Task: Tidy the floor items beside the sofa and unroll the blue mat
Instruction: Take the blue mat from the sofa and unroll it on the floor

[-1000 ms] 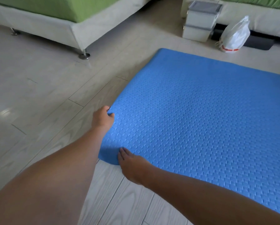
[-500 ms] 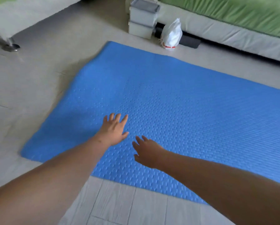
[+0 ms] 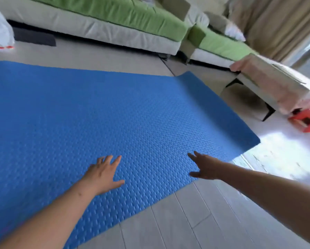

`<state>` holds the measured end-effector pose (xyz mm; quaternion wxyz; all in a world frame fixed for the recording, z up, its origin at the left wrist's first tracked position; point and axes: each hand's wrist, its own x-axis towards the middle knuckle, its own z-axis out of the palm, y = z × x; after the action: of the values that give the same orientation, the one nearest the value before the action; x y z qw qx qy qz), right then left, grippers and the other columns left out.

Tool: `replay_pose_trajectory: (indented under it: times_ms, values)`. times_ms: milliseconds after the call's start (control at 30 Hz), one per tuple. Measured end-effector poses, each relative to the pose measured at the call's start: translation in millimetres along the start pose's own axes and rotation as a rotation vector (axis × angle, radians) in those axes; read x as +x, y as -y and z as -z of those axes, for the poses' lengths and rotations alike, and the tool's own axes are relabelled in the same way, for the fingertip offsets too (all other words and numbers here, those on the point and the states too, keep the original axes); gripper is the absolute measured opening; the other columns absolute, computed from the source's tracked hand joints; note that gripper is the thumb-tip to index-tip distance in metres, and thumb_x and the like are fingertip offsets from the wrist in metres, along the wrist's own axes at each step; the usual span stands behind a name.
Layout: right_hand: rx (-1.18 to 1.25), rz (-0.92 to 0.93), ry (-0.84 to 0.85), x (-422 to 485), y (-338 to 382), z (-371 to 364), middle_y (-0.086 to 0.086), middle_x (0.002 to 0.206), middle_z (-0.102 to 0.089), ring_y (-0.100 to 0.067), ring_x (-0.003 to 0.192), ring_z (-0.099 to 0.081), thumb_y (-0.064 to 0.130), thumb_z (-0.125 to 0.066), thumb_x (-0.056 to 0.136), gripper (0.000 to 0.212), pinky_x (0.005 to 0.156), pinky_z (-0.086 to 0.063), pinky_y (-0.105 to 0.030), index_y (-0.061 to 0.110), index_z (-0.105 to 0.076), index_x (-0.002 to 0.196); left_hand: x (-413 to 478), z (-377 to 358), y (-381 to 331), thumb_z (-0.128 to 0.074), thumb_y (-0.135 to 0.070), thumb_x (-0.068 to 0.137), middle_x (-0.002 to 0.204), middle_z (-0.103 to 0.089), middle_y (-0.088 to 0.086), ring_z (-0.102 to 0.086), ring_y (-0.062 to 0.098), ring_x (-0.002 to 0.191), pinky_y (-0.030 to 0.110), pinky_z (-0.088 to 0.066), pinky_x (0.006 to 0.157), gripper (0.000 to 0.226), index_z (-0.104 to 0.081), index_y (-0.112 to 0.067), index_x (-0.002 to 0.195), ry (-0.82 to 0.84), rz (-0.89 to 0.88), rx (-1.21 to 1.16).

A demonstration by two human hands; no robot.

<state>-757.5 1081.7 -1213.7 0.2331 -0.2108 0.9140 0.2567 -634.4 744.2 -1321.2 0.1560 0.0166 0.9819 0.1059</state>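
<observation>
Head view: left hand and right hand fingers spread, empty, over blue mat.

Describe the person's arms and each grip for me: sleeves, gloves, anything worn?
Nothing worn shows. The left forearm and right forearm are bare to the frame edge, no sleeves. The left grip and right grip are bare hands: no gloves, rings, watch or bands.
</observation>
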Motion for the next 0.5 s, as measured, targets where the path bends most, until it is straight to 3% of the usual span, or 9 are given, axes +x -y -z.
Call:
replay_pose_trajectory:
  times_ms: [133,233,333,433,500]
  values:
    - [0.182,-0.079,0.078,35.9,-47.1,-90.9,-0.016,0.162,0.0,-0.043,0.144,-0.023,0.067,-0.051,0.085,0.098,0.117,-0.025,-0.049,0.022,-0.001,0.156,48.4,-50.6,-96.2,-0.047,-0.081,0.074,0.163,-0.003,0.006,-0.007,0.035,0.149,0.053,-0.025,0.116,0.109,0.006,-0.032,0.155,0.087,-0.056,0.003]
    - [0.197,-0.006,0.078,63.7,-58.2,-139.6,-0.012,0.163,0.01,-0.04,0.149,-0.003,0.08,-0.052,0.072,0.114,0.12,-0.011,-0.053,0.027,0.005,0.155,61.3,-86.8,-144.9,-0.04,-0.088,0.068,0.163,0.016,0.008,0.013,0.044,0.147,0.072,-0.001,0.109,0.112,0.013,-0.036,0.152,0.125,-0.025,0.062]
    - [0.178,0.112,-0.008,94.7,-61.0,-163.0,-0.012,0.162,0.014,-0.036,0.15,0.004,0.088,-0.046,0.065,0.124,0.12,-0.006,-0.05,0.025,0.013,0.153,78.7,-100.7,-162.6,-0.033,-0.085,0.075,0.159,0.025,0.015,0.021,0.054,0.141,0.078,0.013,0.1,0.101,0.015,-0.038,0.15,0.077,0.006,0.156]
    - [0.164,0.217,-0.1,113.7,-66.3,-165.4,-0.012,0.163,0.008,-0.036,0.15,-0.004,0.085,-0.042,0.072,0.116,0.121,-0.017,-0.049,0.022,0.01,0.154,90.4,-101.5,-171.0,-0.035,-0.065,0.091,0.159,0.017,0.025,0.013,0.062,0.138,0.078,0.004,0.101,0.085,0.011,-0.028,0.153,0.111,-0.1,0.228]
    - [0.106,0.308,-0.161,115.7,-68.9,-158.6,-0.014,0.162,-0.008,-0.039,0.146,-0.02,0.077,-0.048,0.077,0.107,0.112,-0.037,-0.051,0.015,-0.007,0.155,91.6,-102.1,-189.3,-0.032,-0.031,0.102,0.157,0.012,0.032,0.008,0.064,0.137,0.077,-0.01,0.103,0.069,0.01,-0.011,0.153,0.176,-0.101,0.251]
